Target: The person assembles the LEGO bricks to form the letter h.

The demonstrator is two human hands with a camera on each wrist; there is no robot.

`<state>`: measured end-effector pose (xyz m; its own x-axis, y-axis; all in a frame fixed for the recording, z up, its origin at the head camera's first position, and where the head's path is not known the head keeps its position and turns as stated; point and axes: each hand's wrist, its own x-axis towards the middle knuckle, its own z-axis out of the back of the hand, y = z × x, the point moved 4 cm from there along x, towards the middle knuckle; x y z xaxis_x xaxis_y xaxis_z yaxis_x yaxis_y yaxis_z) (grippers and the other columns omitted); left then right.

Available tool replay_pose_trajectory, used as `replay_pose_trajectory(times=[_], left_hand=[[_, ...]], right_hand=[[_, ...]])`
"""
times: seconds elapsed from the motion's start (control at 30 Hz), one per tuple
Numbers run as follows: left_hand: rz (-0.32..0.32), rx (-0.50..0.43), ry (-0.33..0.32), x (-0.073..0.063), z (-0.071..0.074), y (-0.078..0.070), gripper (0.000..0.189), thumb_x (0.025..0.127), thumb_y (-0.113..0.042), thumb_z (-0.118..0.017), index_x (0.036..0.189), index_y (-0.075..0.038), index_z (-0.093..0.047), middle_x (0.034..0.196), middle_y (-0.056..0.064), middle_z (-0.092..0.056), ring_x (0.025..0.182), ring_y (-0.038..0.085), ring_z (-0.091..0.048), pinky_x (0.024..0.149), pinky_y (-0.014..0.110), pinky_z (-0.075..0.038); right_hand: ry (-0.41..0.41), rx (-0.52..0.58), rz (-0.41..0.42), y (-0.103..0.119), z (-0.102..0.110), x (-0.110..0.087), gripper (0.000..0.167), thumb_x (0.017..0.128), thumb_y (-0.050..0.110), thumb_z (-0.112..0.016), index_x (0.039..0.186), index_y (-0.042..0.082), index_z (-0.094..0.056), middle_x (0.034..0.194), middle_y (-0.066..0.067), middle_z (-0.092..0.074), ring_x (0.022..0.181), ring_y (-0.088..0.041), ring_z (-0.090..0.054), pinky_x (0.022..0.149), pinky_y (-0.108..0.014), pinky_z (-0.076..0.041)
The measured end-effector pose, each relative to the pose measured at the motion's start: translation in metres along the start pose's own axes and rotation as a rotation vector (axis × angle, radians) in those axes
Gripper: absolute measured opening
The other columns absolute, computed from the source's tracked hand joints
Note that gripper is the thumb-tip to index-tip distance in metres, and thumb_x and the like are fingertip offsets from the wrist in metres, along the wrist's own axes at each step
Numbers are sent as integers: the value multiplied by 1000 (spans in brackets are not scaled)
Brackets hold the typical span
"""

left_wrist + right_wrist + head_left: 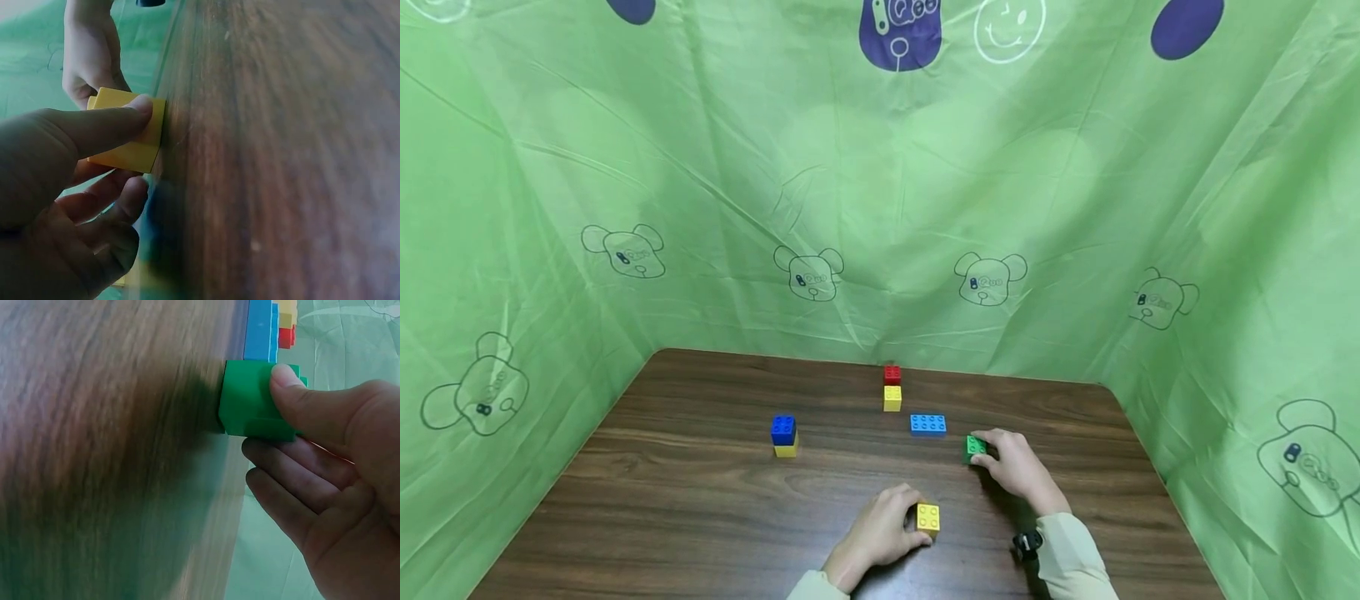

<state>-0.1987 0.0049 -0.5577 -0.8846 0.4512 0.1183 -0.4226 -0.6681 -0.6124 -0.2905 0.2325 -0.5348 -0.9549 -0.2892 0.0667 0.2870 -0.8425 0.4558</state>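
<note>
Near the front of the table, my left hand (883,527) pinches a yellow toy brick (928,518) between thumb and fingers. The left wrist view shows the thumb across one side of that yellow brick (128,150). Farther right, my right hand (1017,467) grips a green toy brick (975,447). In the right wrist view the thumb presses the side of the green brick (250,400), which sits at the wooden surface. Just left of it in the head view lies a longer light-blue brick (928,425), apart from the green one.
A dark-blue brick (783,429) sits with a yellow brick (786,451) at the left. Toward the back edge are a red brick (892,374) and another yellow brick (892,399). Green printed cloth (880,183) surrounds the brown wooden table (685,500).
</note>
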Motion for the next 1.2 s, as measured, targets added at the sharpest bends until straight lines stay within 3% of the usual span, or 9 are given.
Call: replay_pose_trajectory(times=[0.3, 0.73, 1.0, 1.2], left_hand=[[29, -60, -18, 4, -3, 6, 39, 69, -30, -94, 99, -14, -75, 95, -12, -65, 87, 3, -59, 78, 25, -52], [42, -119, -34, 3, -1, 9, 38, 66, -29, -96, 96, -12, -78, 89, -11, -63, 78, 1, -53, 69, 21, -46], [59, -129, -21, 3, -3, 10, 38, 66, -30, -96, 95, -14, -78, 86, -11, -60, 71, -1, -45, 63, 18, -39], [60, -129, -25, 3, -4, 10, 36, 66, -29, -95, 93, -14, -78, 85, -11, -58, 71, -1, -45, 62, 18, -39]], right_hand=[[-52, 4, 30, 20, 17, -8, 46, 92, 21, -76, 134, 7, -66, 129, -15, -68, 117, -33, -65, 95, -51, -55], [-132, -5, 246, 87, 39, -35, 46, 86, 18, -81, 129, 5, -68, 119, -8, -73, 106, -24, -71, 89, -42, -58], [-98, 22, 306, 107, 41, -52, 44, 87, 20, -80, 128, 7, -69, 120, -7, -73, 106, -22, -71, 88, -40, -59], [-44, 30, 351, 112, 27, -59, 39, 88, 20, -79, 124, 5, -70, 116, -7, -74, 104, -21, -71, 86, -38, -60]])
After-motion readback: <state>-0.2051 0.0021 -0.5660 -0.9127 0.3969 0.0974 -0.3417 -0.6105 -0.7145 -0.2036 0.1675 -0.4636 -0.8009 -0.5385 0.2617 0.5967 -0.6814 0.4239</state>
